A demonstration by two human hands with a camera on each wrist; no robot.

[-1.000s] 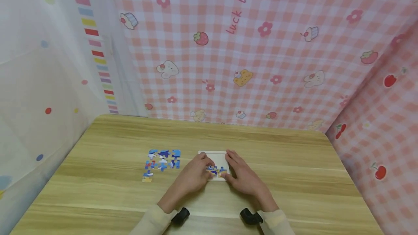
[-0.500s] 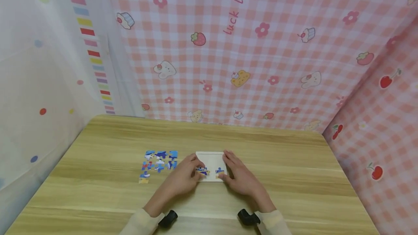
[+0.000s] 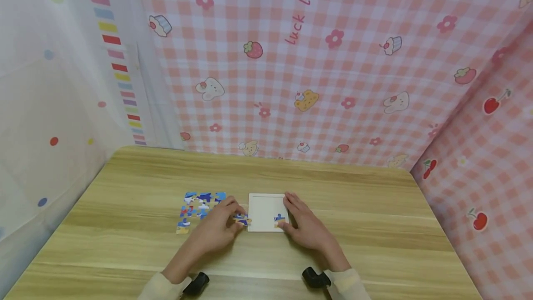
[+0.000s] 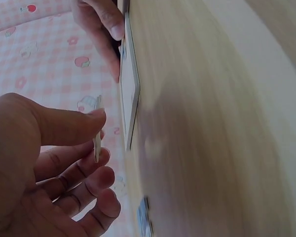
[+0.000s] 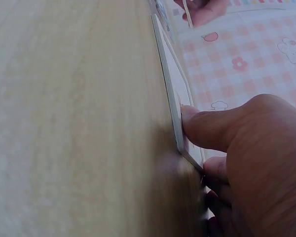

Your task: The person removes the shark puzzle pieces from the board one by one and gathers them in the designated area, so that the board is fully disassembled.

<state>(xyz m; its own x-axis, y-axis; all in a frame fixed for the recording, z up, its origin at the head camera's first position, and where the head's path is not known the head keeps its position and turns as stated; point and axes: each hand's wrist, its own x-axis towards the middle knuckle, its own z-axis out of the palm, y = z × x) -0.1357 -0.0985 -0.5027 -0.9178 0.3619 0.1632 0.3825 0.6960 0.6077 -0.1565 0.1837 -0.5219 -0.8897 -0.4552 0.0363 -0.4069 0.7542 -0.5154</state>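
Observation:
Left of the white puzzle tray [image 3: 262, 206], my left hand [image 3: 214, 231] pinches a blue and yellow jigsaw piece [image 3: 241, 219] between thumb and fingers. The left wrist view shows this puzzle piece [image 4: 97, 140] edge-on, raised above the tabletop. My right hand [image 3: 307, 227] grips the tray's right side, its thumb [image 5: 202, 127] over the near right corner and the fingers along the outer edge. One blue and yellow corner piece [image 3: 279, 219] lies in the tray at that corner, partly under the thumb. The other part of the tray's floor is bare.
Several loose jigsaw pieces [image 3: 204, 196] lie in rows on the wooden table [image 3: 354, 198] left of the tray, partly hidden by my left hand. One loose piece [image 3: 183, 226] sits nearest me. Pink checked cloth [image 3: 266, 78] hangs behind the table's far edge.
My left hand has moved left out of the tray, carrying the jigsaw piece that was beside the corner piece. My right hand keeps its hold on the tray.

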